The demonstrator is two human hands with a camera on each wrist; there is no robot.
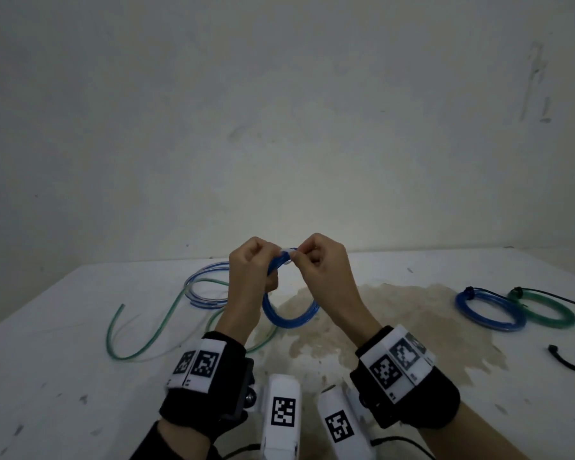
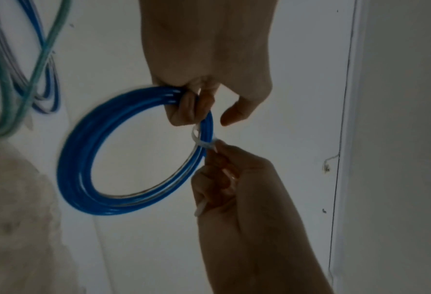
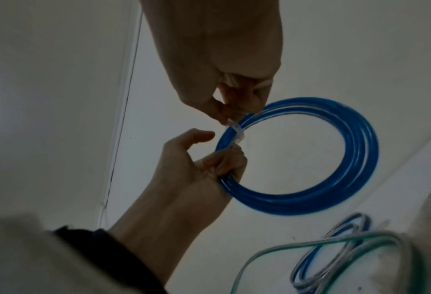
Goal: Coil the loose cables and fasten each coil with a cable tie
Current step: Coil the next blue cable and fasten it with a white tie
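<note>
I hold a blue cable coil (image 1: 289, 318) up above the white table (image 1: 63, 376). My left hand (image 1: 263, 267) grips the coil near its top, fingers (image 2: 186, 107) curled round the strands and thumb free. A white cable tie (image 2: 204, 143) is looped round the coil just beside that grip. My right hand (image 1: 304, 258) pinches the tie at the coil, and its tail (image 2: 199, 209) runs through the curled fingers. In the right wrist view the tie (image 3: 236, 130) sits between the right fingertips (image 3: 230, 115) and the left hand (image 3: 209, 165).
A loose green cable (image 1: 140, 341) and a loose blue-and-clear cable (image 1: 203, 288) lie at the left. At the right lie a tied blue coil (image 1: 490, 312), a tied green coil (image 1: 545, 310) and a loose black cable tie (image 1: 570, 365). A brown stain (image 1: 395, 327) marks the table's middle.
</note>
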